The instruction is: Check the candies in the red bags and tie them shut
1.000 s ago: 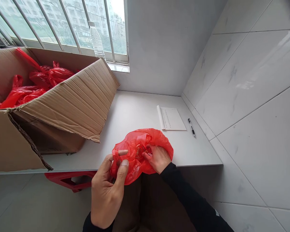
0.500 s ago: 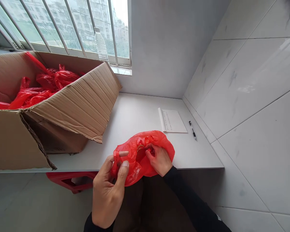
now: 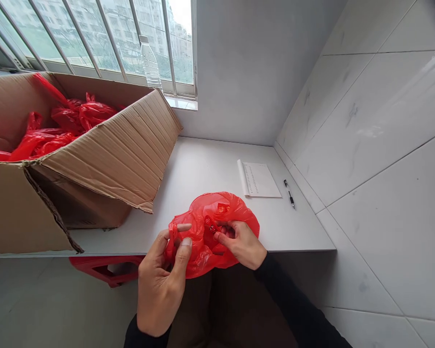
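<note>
A crumpled red plastic bag (image 3: 203, 251) lies at the near edge of the white table (image 3: 203, 174), with small red items showing inside it. My left hand (image 3: 161, 280) pinches the bag's left rim between thumb and fingers. My right hand (image 3: 241, 241) has its fingers closed at the bag's mouth, gripping the plastic or a small red item there; which one is unclear.
A large open cardboard box (image 3: 105, 159) with several red bags (image 3: 58, 125) stands on the table's left. A paper sheet (image 3: 259, 180) and a pen (image 3: 289, 193) lie at the right by the tiled wall. A water bottle (image 3: 149, 63) stands on the window sill. A red stool (image 3: 101, 270) shows under the table.
My right hand has drawn back slightly out of the bag's mouth toward me. The bag's top has puffed up a little. My left hand holds the rim as before.
</note>
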The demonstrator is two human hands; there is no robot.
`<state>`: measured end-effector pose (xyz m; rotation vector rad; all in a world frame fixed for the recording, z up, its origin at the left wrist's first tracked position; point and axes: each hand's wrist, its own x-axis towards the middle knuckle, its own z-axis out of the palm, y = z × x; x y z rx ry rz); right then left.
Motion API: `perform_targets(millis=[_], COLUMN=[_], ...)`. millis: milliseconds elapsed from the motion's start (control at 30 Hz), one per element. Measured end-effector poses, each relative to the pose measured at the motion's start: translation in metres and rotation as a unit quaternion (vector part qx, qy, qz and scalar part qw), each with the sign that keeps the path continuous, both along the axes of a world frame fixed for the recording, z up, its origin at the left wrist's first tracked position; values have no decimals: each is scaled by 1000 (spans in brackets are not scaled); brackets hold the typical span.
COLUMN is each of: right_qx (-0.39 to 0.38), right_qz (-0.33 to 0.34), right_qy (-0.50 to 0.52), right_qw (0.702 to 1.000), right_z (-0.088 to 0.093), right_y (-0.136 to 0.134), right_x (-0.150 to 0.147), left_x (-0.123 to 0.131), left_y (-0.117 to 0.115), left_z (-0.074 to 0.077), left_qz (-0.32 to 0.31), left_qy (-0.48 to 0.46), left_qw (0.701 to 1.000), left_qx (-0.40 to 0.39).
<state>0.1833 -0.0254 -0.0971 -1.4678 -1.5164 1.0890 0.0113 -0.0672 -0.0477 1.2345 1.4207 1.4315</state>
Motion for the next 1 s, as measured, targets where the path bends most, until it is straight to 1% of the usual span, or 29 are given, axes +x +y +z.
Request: perform_targets(millis=[100, 200, 300, 367, 467, 533, 600, 700, 767, 900, 1000], right_qx=[-10, -33, -63, -78, -84, -81, -81, -93, -102, -109, -109], right_qz=[-8, -19, -45, -71, -116, -132, -130, -116, -109, -105, -102], right_qy=[65, 126, 195, 252, 302, 318, 335, 366, 383, 392, 393], right_qw=[998, 991, 978, 962, 943, 935, 930, 919, 912, 907, 907], right_z=[1, 2, 6, 12, 22, 28, 34, 41, 43, 44, 44], right_y=[-2, -5, -9, -14, -23, -28, -33, -37, -39, -41, -42], right_x=[4, 6, 9, 10, 13, 14, 15, 15, 16, 16, 16], left_x=[0, 3, 2, -1, -10, -14, -13, -7, -2, 1, 1], left_y=[0, -1, 1, 4, 11, 15, 18, 19, 18, 19, 20], left_z=[0, 1, -1, -6, -17, -23, -25, -23, -20, -16, -15], left_qz=[6, 0, 4, 18, 28, 10, -26, -92, -125, -147, -150], left_qy=[16, 9, 5, 34, 116, 148, 154, 140, 107, 35, 29], left_qw=[1000, 1000, 1000, 999, 993, 989, 987, 985, 984, 985, 985], left_qx=[4, 1, 0, 5, -1, -10, -18, -42, -62, -81, -78])
